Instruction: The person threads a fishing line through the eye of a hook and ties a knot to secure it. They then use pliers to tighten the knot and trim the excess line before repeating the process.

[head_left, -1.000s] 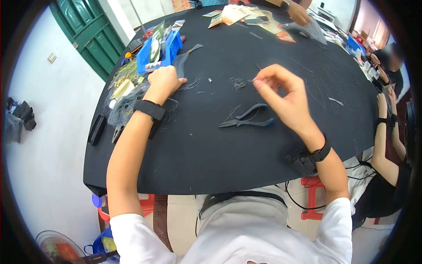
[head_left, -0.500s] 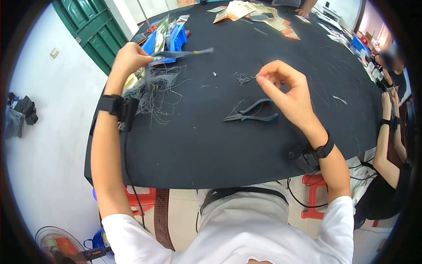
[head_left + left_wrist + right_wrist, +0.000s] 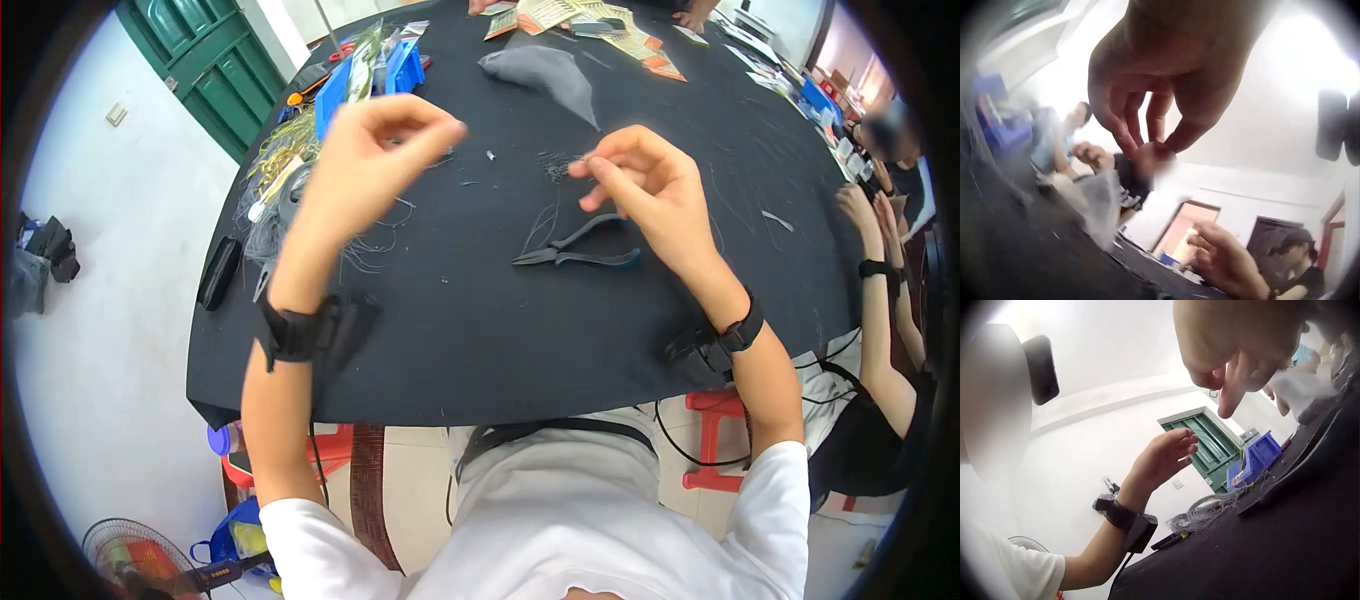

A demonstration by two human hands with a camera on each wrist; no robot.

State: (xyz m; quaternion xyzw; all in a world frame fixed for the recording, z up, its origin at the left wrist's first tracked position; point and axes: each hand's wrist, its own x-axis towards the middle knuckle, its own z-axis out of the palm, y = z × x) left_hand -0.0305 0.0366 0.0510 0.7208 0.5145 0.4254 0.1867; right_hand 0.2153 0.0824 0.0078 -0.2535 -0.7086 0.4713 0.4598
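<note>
My right hand [image 3: 655, 195] is raised over the table, thumb and forefinger pinching a small dark hook [image 3: 1213, 394]. A pile of small hooks [image 3: 552, 165] lies beside its fingertips. Below, long-nose pliers [image 3: 553, 256] with blue-tipped handles lie with their jaws toward the left and a thin strand near them. My left hand [image 3: 375, 165] hovers to the left, fingers bent and tips close to the thumb. I cannot tell whether a fine strand is between them. Under and behind that wrist lies a tangle of greyish line [image 3: 265, 240].
A blue bin [image 3: 405, 68] with packets stands at the back left. A translucent plastic bag [image 3: 540, 75] is across the table, below printed papers [image 3: 545, 15]. A black case [image 3: 220, 272] sits at the left edge. Other people's hands [image 3: 858, 210] are at the right side.
My left hand lifted a bundle of grey line from the tangle, then came right and nearer; the bundle no longer shows in it. The plastic bag moved leftward across the table. My right hand barely moved.
</note>
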